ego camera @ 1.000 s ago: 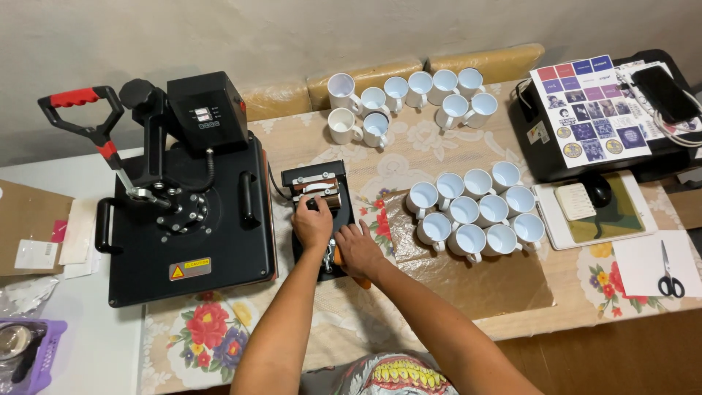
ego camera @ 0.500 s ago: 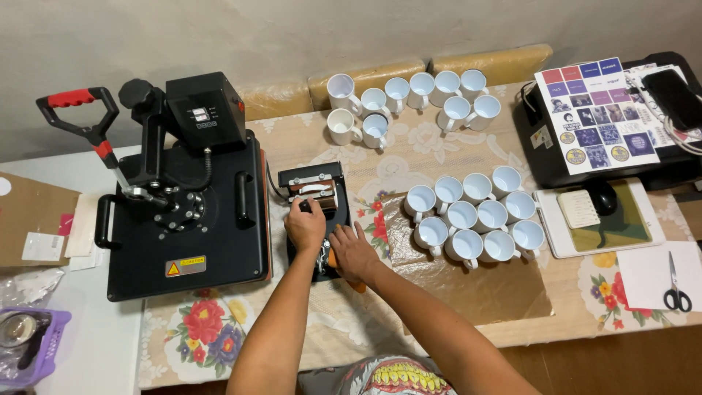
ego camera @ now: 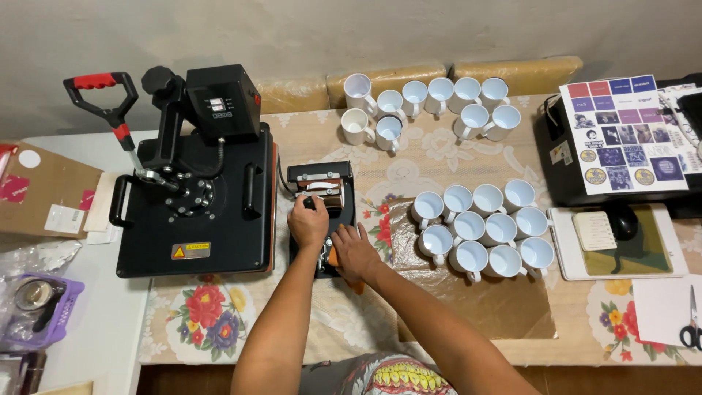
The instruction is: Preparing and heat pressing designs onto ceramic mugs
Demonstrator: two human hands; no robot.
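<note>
The big black heat press (ego camera: 194,194) stands on the counter (ego camera: 439,157). Just right of it lies the small mug press (ego camera: 322,212), a dark cylinder clamp on a black base. The left hand (ego camera: 307,223) rests on its front end, the grip closed around a small black knob. The right hand (ego camera: 353,252) presses flat on the base's near end, fingers together, covering an orange part.

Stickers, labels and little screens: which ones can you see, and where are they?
Warning label: yellow rectangle, front of the big black press.
Small display: dark, on the press's control box.
Sticker sheet: colourful squares and circles, on the black printer, right.
White label: on the brown cardboard, left.
</note>
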